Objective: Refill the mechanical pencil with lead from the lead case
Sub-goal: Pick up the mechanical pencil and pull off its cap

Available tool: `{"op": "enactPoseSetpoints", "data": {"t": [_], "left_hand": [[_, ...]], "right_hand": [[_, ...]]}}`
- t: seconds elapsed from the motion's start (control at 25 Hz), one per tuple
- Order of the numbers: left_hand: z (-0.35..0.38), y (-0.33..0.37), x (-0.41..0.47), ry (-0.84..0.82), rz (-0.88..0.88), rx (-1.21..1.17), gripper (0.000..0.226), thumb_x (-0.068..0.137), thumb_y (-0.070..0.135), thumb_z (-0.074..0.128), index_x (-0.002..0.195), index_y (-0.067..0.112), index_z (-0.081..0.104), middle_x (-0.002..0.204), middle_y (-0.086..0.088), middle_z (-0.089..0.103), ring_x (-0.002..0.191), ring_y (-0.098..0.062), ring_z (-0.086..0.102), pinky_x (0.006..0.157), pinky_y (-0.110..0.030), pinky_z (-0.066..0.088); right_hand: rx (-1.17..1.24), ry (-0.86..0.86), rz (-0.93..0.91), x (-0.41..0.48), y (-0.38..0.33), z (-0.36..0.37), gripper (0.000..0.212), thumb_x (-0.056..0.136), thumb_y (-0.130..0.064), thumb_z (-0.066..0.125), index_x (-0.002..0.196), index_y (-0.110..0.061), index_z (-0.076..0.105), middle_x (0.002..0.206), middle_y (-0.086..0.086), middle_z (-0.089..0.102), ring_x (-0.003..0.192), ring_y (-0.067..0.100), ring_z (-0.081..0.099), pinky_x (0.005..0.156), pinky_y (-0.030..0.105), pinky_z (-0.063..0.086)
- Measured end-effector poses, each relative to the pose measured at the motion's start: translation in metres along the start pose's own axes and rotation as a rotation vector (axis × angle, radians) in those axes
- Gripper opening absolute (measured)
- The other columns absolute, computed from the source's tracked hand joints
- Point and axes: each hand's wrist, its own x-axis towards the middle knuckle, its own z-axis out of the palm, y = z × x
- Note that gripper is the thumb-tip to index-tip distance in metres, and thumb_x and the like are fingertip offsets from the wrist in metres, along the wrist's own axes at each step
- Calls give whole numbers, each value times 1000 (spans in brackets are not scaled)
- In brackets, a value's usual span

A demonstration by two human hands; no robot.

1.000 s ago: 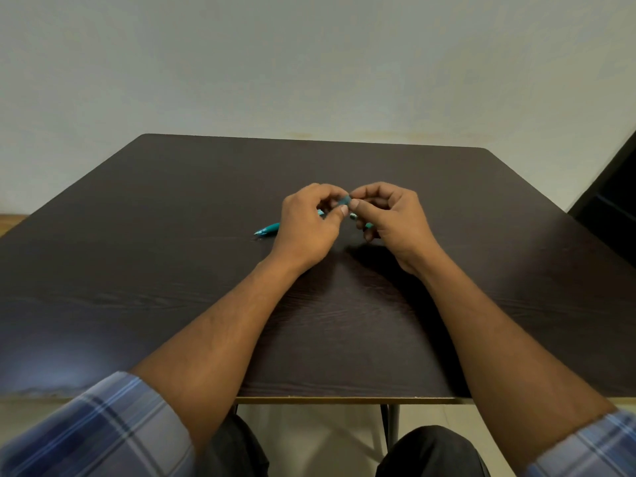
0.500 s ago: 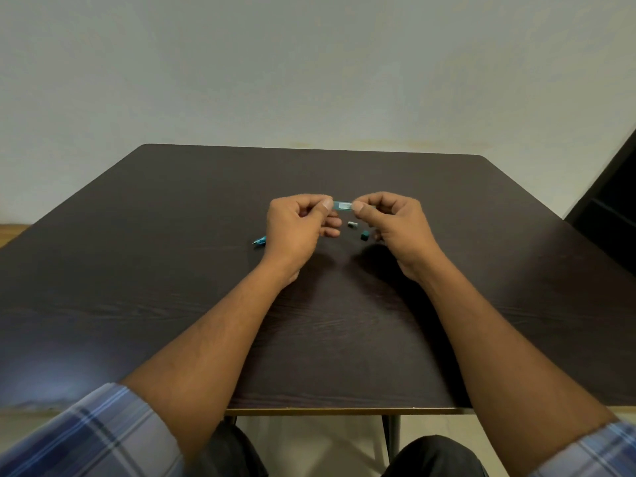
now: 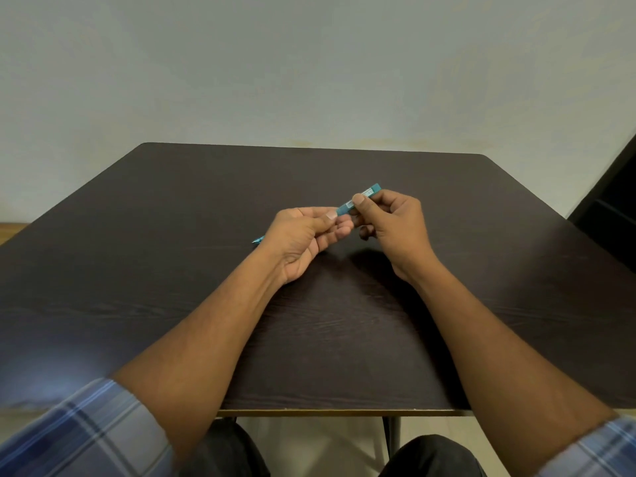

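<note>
A slim teal lead case (image 3: pixel 361 197) with a white label slants up to the right above the dark table (image 3: pixel 172 270). My right hand (image 3: pixel 395 225) pinches its middle between thumb and fingers, and the case's upper end sticks out past that hand. My left hand (image 3: pixel 303 239) pinches the case's lower end with thumb and forefinger. The teal mechanical pencil (image 3: pixel 257 240) lies on the table behind my left hand, with only its tip showing to the left of the hand.
A pale wall stands behind the table's far edge. A dark piece of furniture (image 3: pixel 612 201) stands at the right. My knees show below the table's near edge (image 3: pixel 344 413).
The lead case has tilted from level to slanting up to the right as my right hand rose. Two small dark pieces seen on the table between the hands are now hidden.
</note>
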Motion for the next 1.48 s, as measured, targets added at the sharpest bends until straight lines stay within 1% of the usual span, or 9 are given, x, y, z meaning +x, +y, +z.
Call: {"op": "enactPoseSetpoints", "data": {"t": [0.16,0.28,0.52,0.76,0.88,0.96,1.16,1.32,1.48], "left_hand": [[2,1,-2,-50,5,-65,20,101,-10,44,103,-9,64,84,-18,76,74,-18,77,70,-25,63],[2,1,-2,-58,5,-61,22,101,-11,43,105,-10,64,85,-19,77,76,-19,77,69,-25,62],[-1,0,-3,-54,-5,-17,12,95,-10,56,100,-6,67,81,-16,78,74,-19,77,68,-24,62],[-1,-1,-1,-21,10,-4,9,94,-8,59,99,-7,67,79,-17,77,71,-19,76,64,-23,61],[-1,-1,-2,-6,59,11,14,95,-5,60,106,-11,66,80,-17,77,70,-19,76,63,-24,61],[-1,-1,-1,16,94,38,17,94,-3,63,109,-12,65,80,-18,76,69,-20,76,63,-25,61],[-2,-2,0,89,229,199,10,92,4,68,97,-4,71,77,-14,76,68,-21,74,59,-27,60],[-4,-2,2,161,361,303,8,90,7,70,92,0,72,76,-12,75,64,-19,73,54,-27,58],[-4,0,3,238,426,312,5,90,7,68,89,3,71,76,-11,73,62,-18,70,48,-27,54]], "right_hand": [[145,26,92,3,-1,-3,15,93,-15,70,94,0,70,76,9,75,64,14,67,56,23,54],[207,45,127,3,-1,-5,14,94,-15,70,94,-2,70,76,9,75,63,13,67,55,21,54],[166,17,102,2,-3,-4,17,94,-16,69,99,0,69,77,8,75,65,14,66,54,22,53],[142,24,78,2,-2,-1,22,95,-14,68,105,5,66,76,5,73,64,13,65,53,22,53],[162,37,90,2,-3,-2,21,94,-14,69,105,4,66,75,5,73,62,12,65,53,22,53],[180,50,100,2,-4,-2,15,94,-12,69,102,0,65,73,5,73,60,12,65,51,22,52],[210,93,143,3,-4,-4,3,90,-7,67,89,-8,64,74,10,72,59,14,65,51,24,52],[210,37,170,2,-4,-5,4,85,-5,69,83,-8,67,74,9,74,61,15,67,53,25,53],[205,-58,182,1,-5,-8,9,81,-4,71,78,-13,70,76,8,74,67,18,68,55,26,53]]}}
